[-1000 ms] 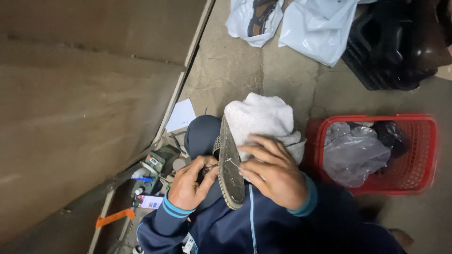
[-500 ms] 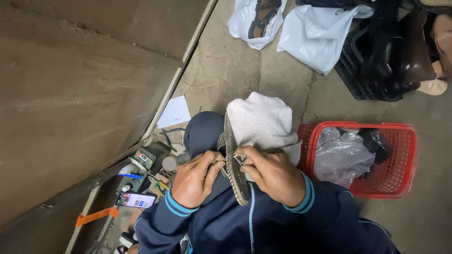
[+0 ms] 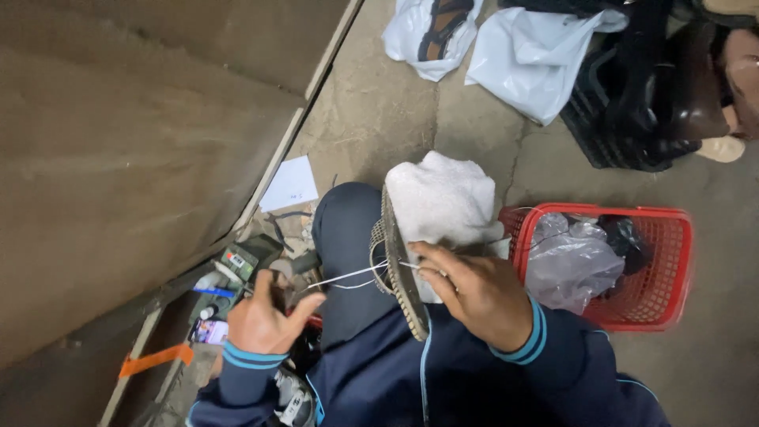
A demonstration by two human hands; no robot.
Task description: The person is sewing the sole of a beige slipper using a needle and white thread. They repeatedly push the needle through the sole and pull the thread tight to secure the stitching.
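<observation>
White thread runs taut between my two hands — it leaves the edge of the dark, ridged shoe sole standing on its side across my lap and stretches out to my left hand. That hand is closed in a loose fist with the thumb lifted, pulling the thread away from the sole; something dark is gripped in it, though I cannot tell what. My right hand sits just on the other side of the sole, fingers pressed together on a thin metal needle at the sole's edge, the heel of the hand against a white fluffy cloth bundled behind the shoe. Just beyond my right wrist stands a red plastic mesh basket with a crumpled clear plastic bag and something black inside. Below and beside my left hand lies a clutter of small tools and packets along a wooden ledge, with a white slip of paper further out on the concrete floor. Far past both hands lie white plastic bags — one holds a sandal.
</observation>
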